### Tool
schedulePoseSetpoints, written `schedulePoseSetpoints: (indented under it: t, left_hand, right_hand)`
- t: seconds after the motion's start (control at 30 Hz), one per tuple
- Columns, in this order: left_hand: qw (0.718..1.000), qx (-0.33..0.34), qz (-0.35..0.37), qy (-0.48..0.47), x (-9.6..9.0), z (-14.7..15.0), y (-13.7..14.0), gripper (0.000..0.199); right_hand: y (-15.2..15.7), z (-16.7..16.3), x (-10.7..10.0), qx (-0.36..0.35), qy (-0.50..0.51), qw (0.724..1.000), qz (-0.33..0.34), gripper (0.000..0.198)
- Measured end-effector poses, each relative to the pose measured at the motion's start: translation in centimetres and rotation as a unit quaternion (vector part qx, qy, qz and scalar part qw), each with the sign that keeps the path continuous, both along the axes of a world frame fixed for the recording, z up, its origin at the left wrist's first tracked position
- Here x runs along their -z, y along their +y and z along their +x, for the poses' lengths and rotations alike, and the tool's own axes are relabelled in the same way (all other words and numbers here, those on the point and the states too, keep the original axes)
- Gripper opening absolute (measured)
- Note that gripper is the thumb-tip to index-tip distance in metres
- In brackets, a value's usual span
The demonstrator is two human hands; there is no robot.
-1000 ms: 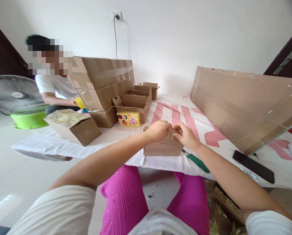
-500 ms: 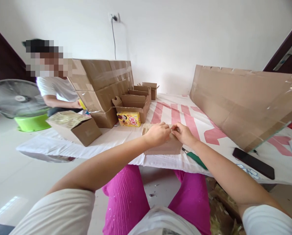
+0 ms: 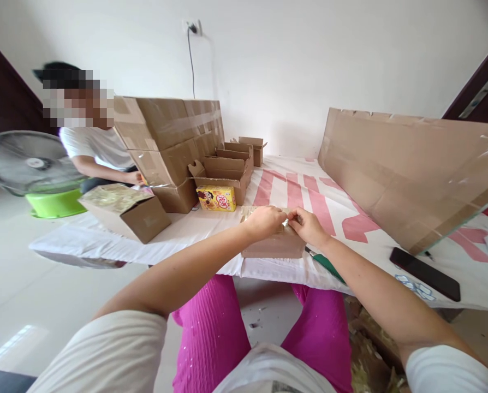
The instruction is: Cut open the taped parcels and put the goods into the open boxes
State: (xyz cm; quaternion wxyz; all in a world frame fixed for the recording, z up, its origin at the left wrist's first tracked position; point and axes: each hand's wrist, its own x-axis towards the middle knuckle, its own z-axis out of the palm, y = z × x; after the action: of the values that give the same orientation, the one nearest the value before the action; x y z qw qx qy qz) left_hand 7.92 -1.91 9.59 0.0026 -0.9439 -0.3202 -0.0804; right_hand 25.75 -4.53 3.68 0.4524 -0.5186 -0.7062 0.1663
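Just beyond the magenta trousers (image 3: 213,314), a small cardboard box (image 3: 272,248) is resting near the edge of the pink-and-white cloth (image 3: 297,194), its top lying directly under both hands' fingers. The left hand (image 3: 267,221) is curling over it, fingers bunched; whether they are gripping anything, I cannot tell. The right hand (image 3: 305,224) is holding thumb and forefinger nearly together beside a white scrap (image 3: 285,222) showing between the hands; I cannot tell whether it is being pinched. A green-handled tool (image 3: 328,267) is lying just right of the box. Farther back, a yellow printed carton (image 3: 216,198) is standing before open cardboard boxes (image 3: 223,170), and another person (image 3: 94,150) is sitting beside stacked, taped cartons (image 3: 172,125).
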Motion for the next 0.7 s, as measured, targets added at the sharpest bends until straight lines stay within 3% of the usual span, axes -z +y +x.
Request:
schedulePoseSetpoints:
  t: [0.1, 0.3, 0.53, 0.7]
  left_hand:
    - [1.000, -0.004, -0.031, 0.006, -0.3, -0.4, 0.1, 0.017]
    - [0.998, -0.055, -0.021, -0.010, 0.4, -1.8, 0.9, 0.023]
    - [0.990, 0.014, -0.085, -0.114, 1.2, -3.7, 2.2, 0.031]
    - [0.980, -0.036, -0.120, -0.156, 2.0, -4.1, 2.5, 0.029]
  right_hand:
    - [0.2, 0.0, 0.2, 0.005, -0.008, 1.000, 0.001, 0.007]
    - [0.0, 0.0, 0.0, 0.016, -0.035, 0.999, 0.015, 0.010]
    - [-2.7, -0.6, 0.1, 0.007, -0.140, 0.970, 0.199, 0.029]
    - [-4.5, -0.8, 0.4, 0.013, -0.155, 0.965, 0.213, 0.030]
